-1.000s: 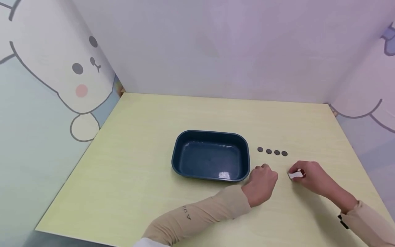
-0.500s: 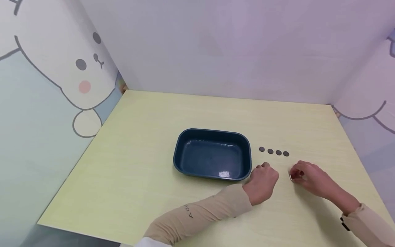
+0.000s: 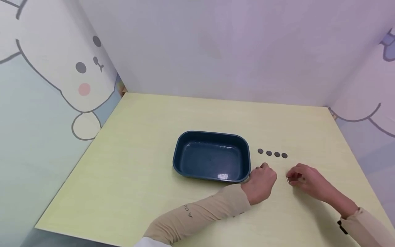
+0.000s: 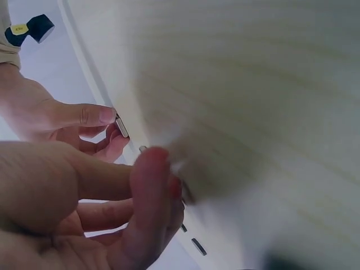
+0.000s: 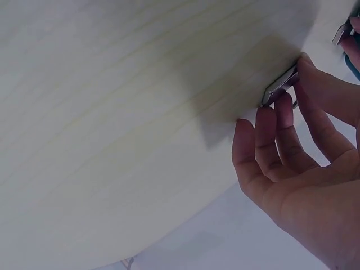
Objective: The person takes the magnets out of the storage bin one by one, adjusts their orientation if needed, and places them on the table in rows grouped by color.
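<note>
My right hand [image 3: 308, 181] pinches a small, flat, shiny metal piece [image 5: 280, 87] between thumb and fingertips, just above the table. In the left wrist view the same piece shows as a thin bright edge. My left hand [image 3: 261, 185] is curled beside the near right corner of a dark blue tray [image 3: 174, 161]. Another thin shiny metal piece [image 5: 338, 35] shows at its fingers in the right wrist view; most of it is hidden in the head view. Several small dark round discs [image 3: 269, 153] lie in a row beyond the hands, right of the tray.
The pale yellow tabletop [image 3: 132, 154] has a wall [image 3: 222, 51] behind it and cartoon-printed panels [image 3: 83, 68] on both sides. Beige sleeves [image 3: 200, 212] cover the forearms. A black strap piece [image 3: 342, 227] sits at the right cuff.
The right hand has turned the metal piece from showing its broad bright face to showing only its edge. The left hand, tray and discs stay in place; the view shifts slightly.
</note>
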### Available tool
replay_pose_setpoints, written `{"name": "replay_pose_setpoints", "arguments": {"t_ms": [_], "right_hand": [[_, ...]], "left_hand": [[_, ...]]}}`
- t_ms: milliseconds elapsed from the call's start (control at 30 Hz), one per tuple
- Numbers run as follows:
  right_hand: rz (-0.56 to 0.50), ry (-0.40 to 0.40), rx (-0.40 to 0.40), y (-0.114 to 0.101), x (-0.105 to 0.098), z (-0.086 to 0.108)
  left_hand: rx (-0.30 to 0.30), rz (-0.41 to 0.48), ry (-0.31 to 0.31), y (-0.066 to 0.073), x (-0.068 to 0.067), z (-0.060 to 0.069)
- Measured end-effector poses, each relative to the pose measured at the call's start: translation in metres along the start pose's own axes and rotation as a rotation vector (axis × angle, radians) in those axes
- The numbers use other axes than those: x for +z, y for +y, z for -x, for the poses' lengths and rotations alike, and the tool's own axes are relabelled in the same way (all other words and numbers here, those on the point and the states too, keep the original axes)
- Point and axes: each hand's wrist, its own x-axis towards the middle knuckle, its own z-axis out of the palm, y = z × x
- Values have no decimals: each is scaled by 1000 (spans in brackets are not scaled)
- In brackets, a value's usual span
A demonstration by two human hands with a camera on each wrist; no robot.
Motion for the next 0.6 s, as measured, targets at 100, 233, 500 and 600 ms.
{"name": "replay_pose_setpoints", "arguments": {"t_ms": [100, 233, 500, 600], "right_hand": [[-7, 3, 15, 1, 2, 4], [7, 24, 47, 2, 2, 13], [30, 37, 100, 9, 1, 25], [28, 48, 92, 11, 0, 25]], "left_hand": [[22, 13, -9, 2, -5, 8], [91, 123, -11, -3, -24, 32], [127, 448, 267, -87, -64, 95], [54, 510, 459, -127, -69, 114]]}}
